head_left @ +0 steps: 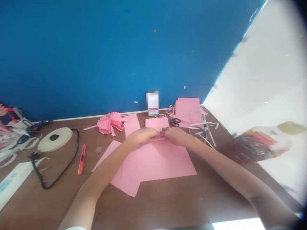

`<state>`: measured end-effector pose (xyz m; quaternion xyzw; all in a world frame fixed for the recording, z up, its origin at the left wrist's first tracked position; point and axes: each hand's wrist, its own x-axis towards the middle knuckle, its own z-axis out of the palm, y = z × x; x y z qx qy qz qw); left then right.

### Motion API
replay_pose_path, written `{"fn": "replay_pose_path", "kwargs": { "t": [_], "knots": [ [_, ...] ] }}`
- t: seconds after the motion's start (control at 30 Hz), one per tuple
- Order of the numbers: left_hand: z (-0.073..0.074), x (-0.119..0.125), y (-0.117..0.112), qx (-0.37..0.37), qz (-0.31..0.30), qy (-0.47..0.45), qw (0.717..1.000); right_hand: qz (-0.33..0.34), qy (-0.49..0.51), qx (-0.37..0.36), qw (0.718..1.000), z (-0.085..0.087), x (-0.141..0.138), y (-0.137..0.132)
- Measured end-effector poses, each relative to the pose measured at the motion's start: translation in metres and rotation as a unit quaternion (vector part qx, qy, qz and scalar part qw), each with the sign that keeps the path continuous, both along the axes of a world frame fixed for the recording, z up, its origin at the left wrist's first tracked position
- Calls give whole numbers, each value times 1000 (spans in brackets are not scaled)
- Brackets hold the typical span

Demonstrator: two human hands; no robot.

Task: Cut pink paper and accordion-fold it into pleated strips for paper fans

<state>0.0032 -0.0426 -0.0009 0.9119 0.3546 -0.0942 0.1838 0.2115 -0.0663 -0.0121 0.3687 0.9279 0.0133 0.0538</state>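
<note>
Both of my hands meet at a small pink paper piece (157,122) in the middle of the table. My left hand (145,134) is closed on its left part, and my right hand (174,134) pinches it from the right. A folded edge seems to run between the fingertips, though the fingers partly hide it. Beneath lie several larger pink paper sheets (163,161), overlapping and spread toward me. Black-handled scissors (175,122) rest just behind my right hand. A pink pleated paper rosette (110,124) sits to the left, beyond my left forearm.
A red box cutter (82,159) and a white roll (55,139) with a black cable (64,174) lie left. A phone-like device (153,103) leans on the blue wall (107,57). Pink paper (187,110), white strips (209,134) and a plastic bag (254,145) are right.
</note>
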Motion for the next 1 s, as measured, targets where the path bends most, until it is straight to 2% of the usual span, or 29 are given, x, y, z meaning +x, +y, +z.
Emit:
{"fn": "replay_pose_path", "kwargs": {
  "t": [0.2,0.3,0.53,0.7,0.87,1.0],
  "knots": [
    [-1,-5,9,-60,26,-5,998,16,-32,30,999,4,-4,-8],
    [-2,-8,11,-80,19,-25,996,20,-40,34,998,2,-4,-12],
    [1,-9,10,-79,6,-9,997,26,-43,61,997,1,-10,-18],
    [-1,-7,8,-59,-3,-13,998,22,-56,46,997,2,-18,-20],
    [-3,-5,7,-75,27,7,997,1,-13,6,1000,5,-15,-24],
    [-3,-8,9,-100,27,-25,994,-14,7,-31,999,4,-11,-29]
  ]
}}
